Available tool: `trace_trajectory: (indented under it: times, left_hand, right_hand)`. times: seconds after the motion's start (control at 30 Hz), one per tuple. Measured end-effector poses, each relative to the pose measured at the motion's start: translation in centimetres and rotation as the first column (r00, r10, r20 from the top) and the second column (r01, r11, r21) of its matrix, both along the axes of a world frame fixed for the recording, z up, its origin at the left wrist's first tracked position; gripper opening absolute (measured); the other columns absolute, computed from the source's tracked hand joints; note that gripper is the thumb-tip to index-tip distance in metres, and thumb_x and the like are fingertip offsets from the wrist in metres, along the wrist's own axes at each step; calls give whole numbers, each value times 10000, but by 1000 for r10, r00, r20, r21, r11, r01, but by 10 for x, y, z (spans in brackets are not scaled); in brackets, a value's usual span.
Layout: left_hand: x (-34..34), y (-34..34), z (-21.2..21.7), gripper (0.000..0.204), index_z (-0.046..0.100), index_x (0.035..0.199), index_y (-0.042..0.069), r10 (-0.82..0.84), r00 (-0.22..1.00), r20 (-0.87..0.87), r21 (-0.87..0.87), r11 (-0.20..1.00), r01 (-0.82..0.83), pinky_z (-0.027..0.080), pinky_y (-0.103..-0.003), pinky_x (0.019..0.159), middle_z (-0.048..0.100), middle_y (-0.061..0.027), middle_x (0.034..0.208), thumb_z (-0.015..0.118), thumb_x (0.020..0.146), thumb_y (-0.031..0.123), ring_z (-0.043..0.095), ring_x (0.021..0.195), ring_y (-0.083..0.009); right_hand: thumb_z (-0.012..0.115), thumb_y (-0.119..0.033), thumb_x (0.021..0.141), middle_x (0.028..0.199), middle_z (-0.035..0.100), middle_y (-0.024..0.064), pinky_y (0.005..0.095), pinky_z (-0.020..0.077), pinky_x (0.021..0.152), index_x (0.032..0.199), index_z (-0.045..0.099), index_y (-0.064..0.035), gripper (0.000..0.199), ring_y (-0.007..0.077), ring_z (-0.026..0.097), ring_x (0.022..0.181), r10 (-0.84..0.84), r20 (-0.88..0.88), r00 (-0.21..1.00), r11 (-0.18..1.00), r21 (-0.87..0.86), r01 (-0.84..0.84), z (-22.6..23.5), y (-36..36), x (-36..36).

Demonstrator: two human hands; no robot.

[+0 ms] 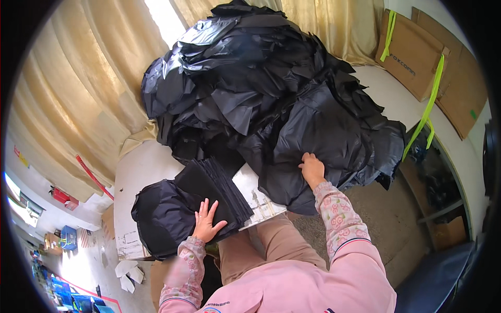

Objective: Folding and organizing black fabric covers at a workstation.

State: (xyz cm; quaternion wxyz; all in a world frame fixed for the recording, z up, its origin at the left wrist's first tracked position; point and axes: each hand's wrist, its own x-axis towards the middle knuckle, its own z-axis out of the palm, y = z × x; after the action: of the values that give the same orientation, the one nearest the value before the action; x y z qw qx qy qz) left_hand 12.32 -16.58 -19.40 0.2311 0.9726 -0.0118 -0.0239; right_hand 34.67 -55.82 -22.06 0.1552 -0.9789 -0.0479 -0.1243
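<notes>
Left hand (207, 221) rests flat, fingers spread, on the neat stack (216, 190) at the bench (136, 175) edge. Right hand (312, 168), nearer the loose black heap (271, 88), pinches a sheet there, up and right of the stack.

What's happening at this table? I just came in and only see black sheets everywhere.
A person in a pink sleeved top sits at a white table. Their left hand lies flat on a neat stack of black sheets. Their right hand reaches into the big loose heap of black pieces, fingers on one of them.
</notes>
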Motion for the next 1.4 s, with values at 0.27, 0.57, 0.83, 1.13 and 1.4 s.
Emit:
trace_trajectory:
  times: [0.27,0.57,0.83,1.13,1.4]
  left_hand:
    - [41,-66,66,574,474,1369,59,71,972,223,-704,702,110,320,-366,1112,467,-151,1415,709,854,154,423,1332,-302]
    - [114,-98,17,833,296,1470,27,-382,922,66,-855,454,250,382,-302,1056,463,-95,1389,766,782,39,470,1265,-191]
    - [84,-120,37,225,655,1107,-4,-335,883,-328,-867,477,-141,484,-253,899,669,-39,1109,659,913,109,611,979,-103]
    - [62,-136,75,165,560,1117,37,-288,952,-105,-941,-282,-189,471,-336,989,629,-105,1169,495,973,84,618,1071,-203]
    - [28,-133,90,665,446,1394,-31,-827,526,-199,-954,40,-297,365,-343,1088,532,-108,1370,750,821,114,518,1228,-182]
  right_hand:
    - [630,-61,865,920,620,88,297,474,777,918,643,-29,63,200,608,862,419,274,866,398,802,-446,81,51,-100]
    - [518,-196,969,960,614,25,322,469,886,927,570,-66,146,163,593,946,776,-26,630,-398,755,521,114,14,-176]
    - [830,-193,740,861,538,-4,239,438,745,1080,558,-68,453,120,522,788,895,-115,432,210,961,-178,152,-17,-170]
    - [681,21,803,900,645,97,303,506,774,1036,606,-17,248,206,653,847,849,-214,483,500,618,-606,172,-35,-171]
    - [624,36,853,881,634,64,252,478,798,875,612,-2,45,140,611,844,172,567,806,329,738,-589,231,-53,-132]
